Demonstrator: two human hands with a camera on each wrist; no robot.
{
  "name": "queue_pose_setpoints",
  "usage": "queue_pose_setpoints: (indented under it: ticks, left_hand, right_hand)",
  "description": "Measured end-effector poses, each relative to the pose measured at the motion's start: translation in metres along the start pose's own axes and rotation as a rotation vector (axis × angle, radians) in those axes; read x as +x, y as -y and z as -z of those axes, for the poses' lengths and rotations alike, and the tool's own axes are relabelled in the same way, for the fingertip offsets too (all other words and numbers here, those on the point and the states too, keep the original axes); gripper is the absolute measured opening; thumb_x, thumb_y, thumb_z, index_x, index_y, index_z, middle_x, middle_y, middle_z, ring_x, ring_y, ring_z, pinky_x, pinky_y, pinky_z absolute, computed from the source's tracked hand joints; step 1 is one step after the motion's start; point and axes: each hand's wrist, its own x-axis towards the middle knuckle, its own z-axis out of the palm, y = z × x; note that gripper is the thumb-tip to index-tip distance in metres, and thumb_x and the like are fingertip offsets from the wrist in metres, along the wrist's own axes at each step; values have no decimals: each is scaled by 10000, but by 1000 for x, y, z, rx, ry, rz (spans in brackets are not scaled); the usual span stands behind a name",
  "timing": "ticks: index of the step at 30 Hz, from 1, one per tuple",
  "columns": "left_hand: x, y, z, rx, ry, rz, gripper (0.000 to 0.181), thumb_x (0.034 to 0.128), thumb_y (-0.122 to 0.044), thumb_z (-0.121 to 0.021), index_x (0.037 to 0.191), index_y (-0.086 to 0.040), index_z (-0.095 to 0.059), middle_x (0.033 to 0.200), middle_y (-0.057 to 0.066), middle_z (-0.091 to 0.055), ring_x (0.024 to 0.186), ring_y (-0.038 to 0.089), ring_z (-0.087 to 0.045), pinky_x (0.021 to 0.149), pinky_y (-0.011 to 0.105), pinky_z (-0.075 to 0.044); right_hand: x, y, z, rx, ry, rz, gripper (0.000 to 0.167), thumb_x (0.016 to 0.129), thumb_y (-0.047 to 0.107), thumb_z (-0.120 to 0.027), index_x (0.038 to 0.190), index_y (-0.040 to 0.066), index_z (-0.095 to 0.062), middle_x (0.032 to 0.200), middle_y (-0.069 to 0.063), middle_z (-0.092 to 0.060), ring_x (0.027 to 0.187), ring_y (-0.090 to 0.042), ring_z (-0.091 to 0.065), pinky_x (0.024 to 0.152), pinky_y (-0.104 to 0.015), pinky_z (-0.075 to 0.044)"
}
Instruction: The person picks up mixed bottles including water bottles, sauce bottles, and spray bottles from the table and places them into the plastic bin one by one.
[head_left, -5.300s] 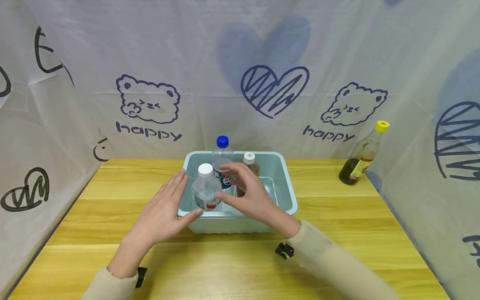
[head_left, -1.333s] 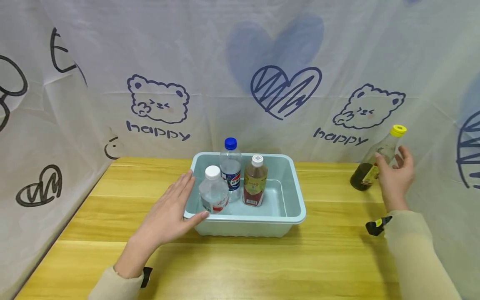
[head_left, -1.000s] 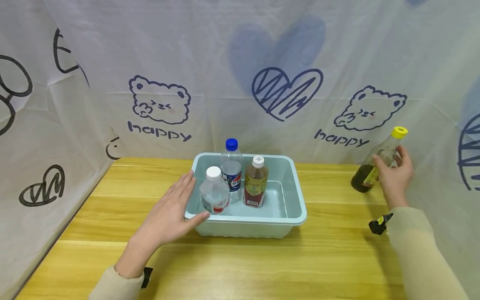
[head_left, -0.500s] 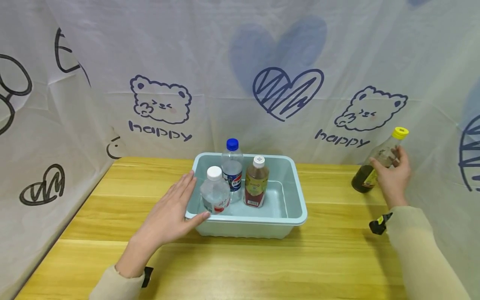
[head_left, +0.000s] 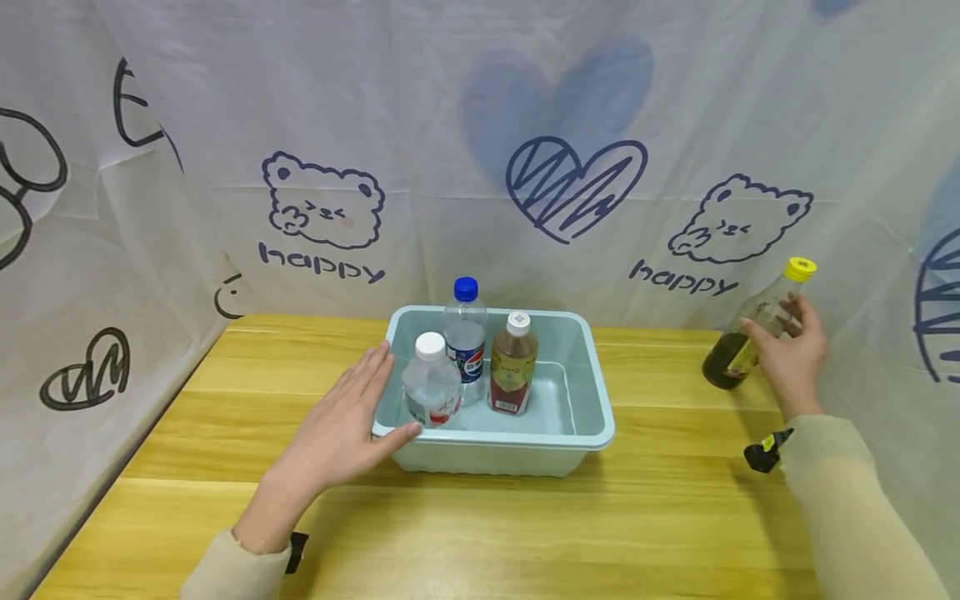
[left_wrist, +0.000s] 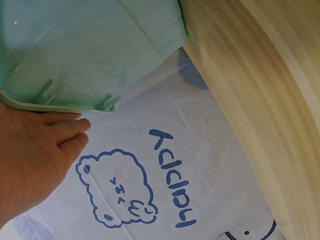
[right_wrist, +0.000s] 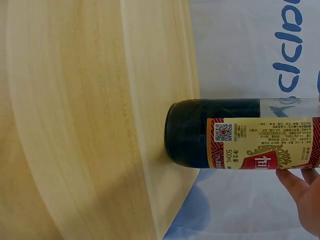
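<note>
At the right, a glass sauce bottle [head_left: 726,358] with a yellow cap and dark liquid stands on the table. My right hand [head_left: 793,358] grips its upper body, thumb on the near side and fingers behind. The right wrist view shows its cream and red label [right_wrist: 262,143]. My left hand [head_left: 330,433] rests with straight fingers along the left side of a pale blue plastic bin [head_left: 525,439], thumb at the front rim. Inside the bin stand a clear white-capped bottle [head_left: 429,387], a blue-capped Pepsi bottle [head_left: 465,335] and a brown drink bottle [head_left: 512,371].
The wooden table [head_left: 480,533] extends in front of and beside the bin. A pale cloth curtain [head_left: 450,125] with bears and hearts hangs behind and at both sides, near the sauce bottle. Black wrist cameras [head_left: 767,452] sit under the cuffs.
My right hand has left the bin, where it was near the brown bottle, and moved right to the sauce bottle; its thumb has come round the glass. My left hand stays at the bin.
</note>
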Motion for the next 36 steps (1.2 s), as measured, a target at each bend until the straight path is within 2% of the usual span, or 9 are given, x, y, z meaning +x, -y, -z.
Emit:
queue_pose_setpoints:
  ticks: [7, 15, 20, 28, 36]
  left_hand:
    - [2, -1, -2, 0, 3, -3, 1038, 977, -707, -519, 1633, 35, -211, 1733, 158, -93, 1583, 377, -176, 1275, 541, -222]
    - [2, -1, -3, -11, 5, -4, 1033, 973, -694, -543, 1631, 36, -224, 1733, 161, -110, 1581, 379, -183, 1278, 541, -215]
    - [1, -2, -3, -18, 5, -3, 1035, 970, -694, -549, 1631, 34, -226, 1734, 157, -105, 1583, 376, -179, 1280, 536, -211]
    - [1, 0, -3, -17, -3, 0, 1029, 975, -685, -551, 1628, 41, -227, 1731, 174, -120, 1582, 383, -180, 1278, 545, -214]
    - [1, 0, -2, -23, -3, 4, 1033, 973, -685, -552, 1627, 45, -224, 1733, 167, -110, 1580, 388, -182, 1278, 550, -211]
  right_hand:
    - [-10, -5, 4, 9, 0, -9, 823, 938, 340, -777, 1624, 373, -324, 1658, 71, -364, 1492, -204, -374, 1189, -391, -425]
    - [-23, -5, 5, -7, -34, 31, 782, 921, 295, -804, 1594, 334, -406, 1599, 61, -458, 1411, -180, -460, 1128, -303, -472]
    - [-32, -3, 7, 12, -43, 44, 789, 900, 273, -830, 1580, 330, -433, 1578, 57, -487, 1390, -170, -490, 1124, -298, -479]
    - [-45, 11, 7, 27, -52, 99, 784, 886, 281, -844, 1564, 350, -456, 1539, 80, -527, 1353, -109, -518, 1116, -266, -476]
    - [-62, 32, 8, -5, -56, 181, 785, 872, 256, -860, 1555, 321, -479, 1509, 56, -564, 1292, -99, -556, 1024, -205, -528]
